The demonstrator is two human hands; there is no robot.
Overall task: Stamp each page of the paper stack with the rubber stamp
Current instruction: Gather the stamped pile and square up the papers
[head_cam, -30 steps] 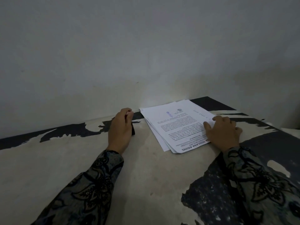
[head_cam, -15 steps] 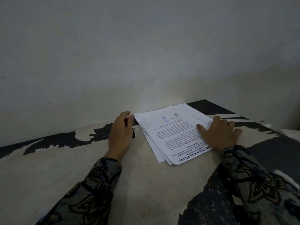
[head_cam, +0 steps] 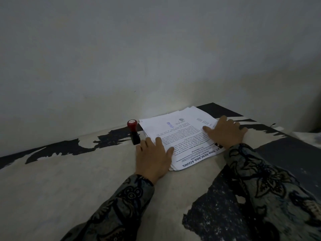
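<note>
The bench (head_cam: pixel 52 180), worn and peeling, meets a wall (head_cam: pixel 156 49) at its far edge. There we see the stack (head_cam: pixel 180 136), its top page bearing a blue mark. Our left hand (head_cam: pixel 152 157) and right hand (head_cam: pixel 225 133) lie flat on it, fingers straight. The stamp (head_cam: pixel 133 132) stands free beside the stack's left edge.

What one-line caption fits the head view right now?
Both hands, left and right, rest flat on the stamped paper stack; rubber stamp stands beside it.
</note>
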